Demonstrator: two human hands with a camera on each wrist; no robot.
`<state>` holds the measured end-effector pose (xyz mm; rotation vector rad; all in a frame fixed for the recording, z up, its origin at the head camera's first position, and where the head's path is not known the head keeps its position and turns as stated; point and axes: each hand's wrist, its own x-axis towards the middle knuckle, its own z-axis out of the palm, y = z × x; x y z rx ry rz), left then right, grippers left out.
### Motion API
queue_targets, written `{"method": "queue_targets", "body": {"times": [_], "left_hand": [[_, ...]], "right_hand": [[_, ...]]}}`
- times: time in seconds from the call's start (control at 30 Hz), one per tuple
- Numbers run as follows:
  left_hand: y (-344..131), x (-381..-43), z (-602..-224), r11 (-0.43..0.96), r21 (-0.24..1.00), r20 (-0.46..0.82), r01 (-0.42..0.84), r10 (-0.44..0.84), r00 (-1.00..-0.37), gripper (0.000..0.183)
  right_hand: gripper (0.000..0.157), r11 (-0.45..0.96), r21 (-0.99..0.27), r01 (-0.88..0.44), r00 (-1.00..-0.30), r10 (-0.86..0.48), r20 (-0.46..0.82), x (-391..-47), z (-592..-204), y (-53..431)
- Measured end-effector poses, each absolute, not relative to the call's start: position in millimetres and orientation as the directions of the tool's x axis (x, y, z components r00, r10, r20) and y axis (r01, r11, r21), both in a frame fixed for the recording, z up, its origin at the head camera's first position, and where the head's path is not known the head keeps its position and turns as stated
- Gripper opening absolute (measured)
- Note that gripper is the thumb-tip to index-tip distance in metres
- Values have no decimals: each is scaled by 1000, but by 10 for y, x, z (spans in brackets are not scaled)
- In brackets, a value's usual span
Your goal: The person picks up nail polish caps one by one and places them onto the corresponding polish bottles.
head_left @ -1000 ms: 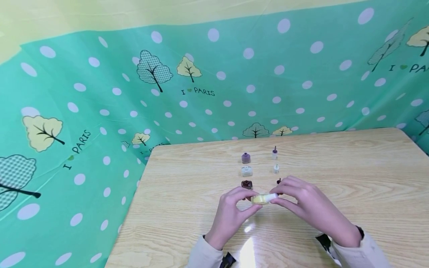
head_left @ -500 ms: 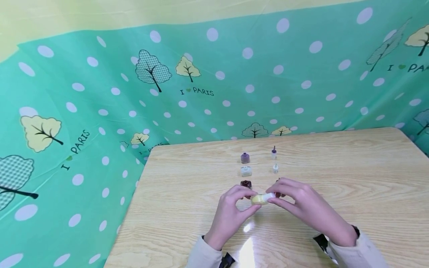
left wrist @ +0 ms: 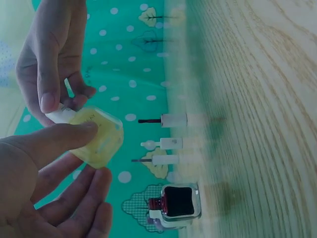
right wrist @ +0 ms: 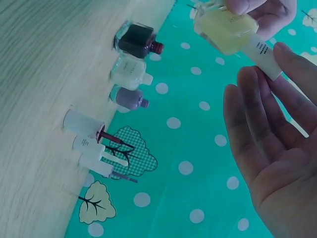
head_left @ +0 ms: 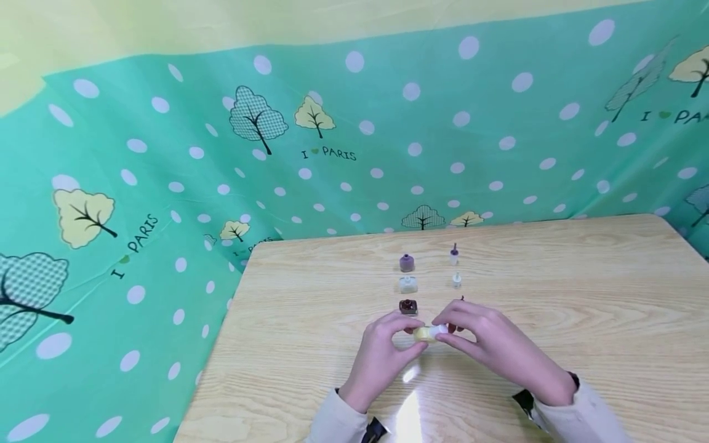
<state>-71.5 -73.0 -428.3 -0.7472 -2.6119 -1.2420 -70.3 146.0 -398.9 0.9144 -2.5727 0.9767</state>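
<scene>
One yellow bottle point(left wrist: 105, 143) gripped by left hand point(head_left: 383, 357), its white cap point(right wrist: 263, 57) by right hand point(head_left: 492, 339), three uncapped bottles point(right wrist: 128, 73), three brush caps point(right wrist: 88, 145), one mostly hidden in head view

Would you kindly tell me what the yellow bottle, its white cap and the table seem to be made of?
The yellow bottle: probably glossy glass, with transparent edges surrounding the yellow. Its white cap: likely smooth plastic, opaque with dark lettering. The table: wood or laminate, somewhat glossy, showing pale grain and a bright reflection.
</scene>
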Motion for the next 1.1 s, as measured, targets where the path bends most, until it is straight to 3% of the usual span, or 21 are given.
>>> {"method": "queue_targets", "body": {"times": [0.63,1.1], "left_hand": [[-727,-730,-4452,546,762,196,347,317,-928,29],[-745,-750,-4574,574,775,101,265,302,-948,27]], "right_hand": [[16,659,-495,-567,-821,-502,272,-726,-4087,1528],[19,660,-491,-568,-817,-523,242,-723,-4252,1698]]}}
